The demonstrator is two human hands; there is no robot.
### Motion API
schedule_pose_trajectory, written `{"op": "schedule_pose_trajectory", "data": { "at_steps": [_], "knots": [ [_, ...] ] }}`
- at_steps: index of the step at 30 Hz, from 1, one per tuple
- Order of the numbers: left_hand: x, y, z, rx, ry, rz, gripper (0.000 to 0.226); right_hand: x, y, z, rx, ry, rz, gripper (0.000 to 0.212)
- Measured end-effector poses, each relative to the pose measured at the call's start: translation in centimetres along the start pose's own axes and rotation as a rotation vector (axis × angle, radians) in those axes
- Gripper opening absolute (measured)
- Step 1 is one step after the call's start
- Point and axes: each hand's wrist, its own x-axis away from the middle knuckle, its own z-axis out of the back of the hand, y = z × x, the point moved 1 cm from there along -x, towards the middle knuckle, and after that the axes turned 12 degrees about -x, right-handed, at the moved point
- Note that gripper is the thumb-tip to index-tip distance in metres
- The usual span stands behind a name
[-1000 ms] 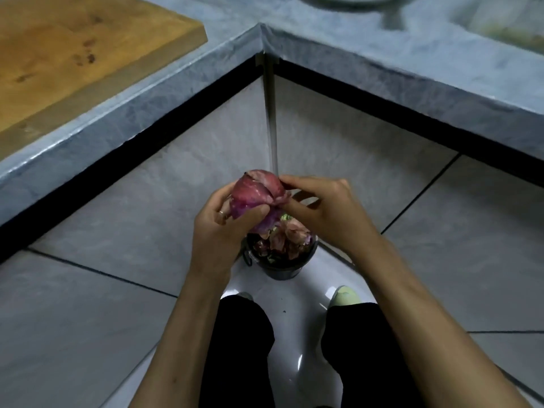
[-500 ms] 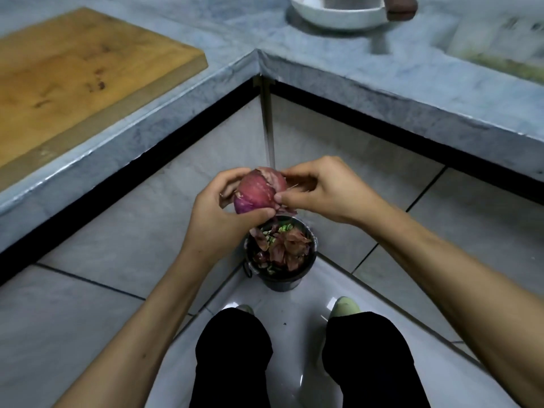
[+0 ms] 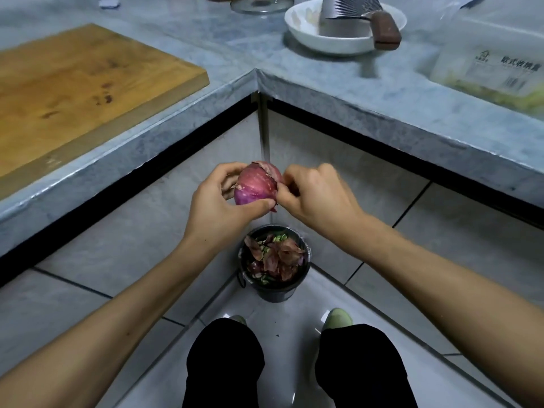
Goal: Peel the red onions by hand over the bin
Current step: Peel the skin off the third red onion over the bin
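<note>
The left hand [image 3: 217, 204] grips a round red onion with papery purple skin [image 3: 256, 184], fingers curled behind it and thumb pressed under its front. At the onion's 3 o'clock side the right hand [image 3: 318, 195] pinches a loose edge of skin, fingers closed on it. The onion hangs above the floor, and the small black round bin [image 3: 275, 285], full of reddish peelings, stands at its 6 o'clock. A thick wooden cutting board [image 3: 82, 83] lies on the grey stone table [image 3: 368, 92] at 10 o'clock.
</note>
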Motion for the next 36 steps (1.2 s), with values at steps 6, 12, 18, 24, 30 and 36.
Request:
{"op": "schedule_pose_trajectory", "data": {
  "at_steps": [6,12,18,24,30,36],
  "knots": [
    [-0.5,-0.4,0.9,-0.011,-0.116,0.029,0.067,0.7,0.0,-0.9,-0.064,0.091,-0.045,0.014],
    [-1.5,-0.5,2.3,-0.011,-0.258,0.063,0.068,0.8,-0.5,-1.3,-0.239,0.102,-0.259,0.013],
    [-2.7,-0.3,3.7,-0.054,-0.377,0.068,0.062,1.1,-0.8,-2.2,-0.505,0.169,-0.428,0.01],
    [-2.8,-0.6,4.4,-0.059,-0.462,0.087,0.057,1.5,0.2,-3.2,-0.547,0.254,-0.549,0.01],
    [-3.0,-0.5,5.7,-0.048,-0.516,0.079,0.058,2.1,0.0,-3.5,-0.635,0.136,-0.561,0.012],
    [-3.0,-0.3,5.5,0.017,-0.523,0.09,0.057,2.3,-2.2,-4.4,-0.875,0.265,-0.51,0.01]
  ]
}}
